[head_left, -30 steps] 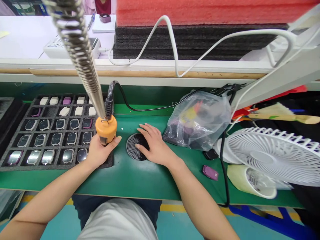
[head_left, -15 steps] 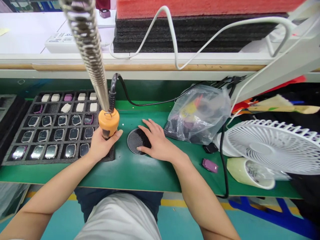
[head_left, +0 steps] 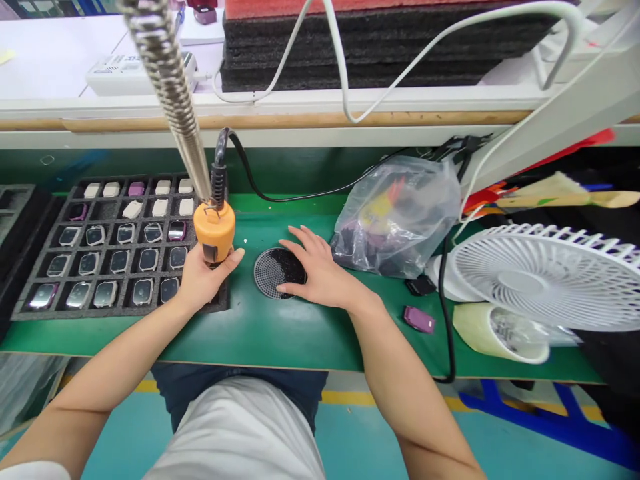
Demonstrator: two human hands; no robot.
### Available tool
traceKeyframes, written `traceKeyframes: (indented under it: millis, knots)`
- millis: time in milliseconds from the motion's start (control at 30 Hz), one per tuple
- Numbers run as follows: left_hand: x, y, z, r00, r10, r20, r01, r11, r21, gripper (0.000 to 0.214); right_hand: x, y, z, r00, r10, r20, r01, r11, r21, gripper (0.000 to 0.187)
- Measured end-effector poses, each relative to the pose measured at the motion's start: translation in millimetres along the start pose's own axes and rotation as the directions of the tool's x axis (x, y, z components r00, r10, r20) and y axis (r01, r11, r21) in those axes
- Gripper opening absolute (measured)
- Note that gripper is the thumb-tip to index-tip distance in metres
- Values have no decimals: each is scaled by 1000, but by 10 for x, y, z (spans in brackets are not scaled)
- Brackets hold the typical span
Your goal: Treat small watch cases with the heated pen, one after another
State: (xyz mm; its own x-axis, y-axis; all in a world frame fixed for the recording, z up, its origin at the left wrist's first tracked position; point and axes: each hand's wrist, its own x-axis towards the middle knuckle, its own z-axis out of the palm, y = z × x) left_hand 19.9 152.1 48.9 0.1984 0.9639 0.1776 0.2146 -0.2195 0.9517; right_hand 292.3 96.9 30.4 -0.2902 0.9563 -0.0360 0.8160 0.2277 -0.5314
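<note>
One bare left hand, curled, thumb extended; one bare right hand, palm down, fingers spread; bare forearms, converging.

Bright light, glare on watches

Materials about the two grips: in the left grip, a tool of smooth, semi-glossy plastic; above it, a shiny metal coil; to its left, a tray of matt, rough foam. Under the right grip, a mesh-textured disc; beyond, a bag of glossy, crinkled plastic. Between them, the desk is smooth and glossy.
</note>
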Motion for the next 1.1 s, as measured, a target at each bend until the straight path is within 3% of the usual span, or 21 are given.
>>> traceKeyframes:
  millis: [233, 400, 533, 700, 933, 1100]
  knots:
    - [-3, 3, 5, 1000, 0, 5, 0, 1000, 20, 36, -6, 73, -55, 1000, -5, 16, 4, 1000, 29, 96]
    - [-6, 25, 5, 1000, 17, 15, -17, 999, 39, 36, -35, -29, -123, 998, -1, -61, 5, 998, 64, 88]
    - [-14, 32, 1, 998, 48, 38, -50, 997, 56, 34, 15, -133, 1, 996, -32, -81, 37, 997, 64, 70]
    - [-26, 13, -11, 995, 86, 55, -89, 994, 61, 32, 100, -47, 128, 988, -44, -145, 53, 997, 64, 48]
    - [-40, -23, -46, 990, 109, 95, -115, 991, 69, 31, 134, 72, 140, 981, -41, -190, 64, 991, 117, 44]
    - [-50, -40, -46, 989, 102, 109, -111, 991, 78, 31, 55, -82, 110, 982, -12, -189, 36, 992, 120, 55]
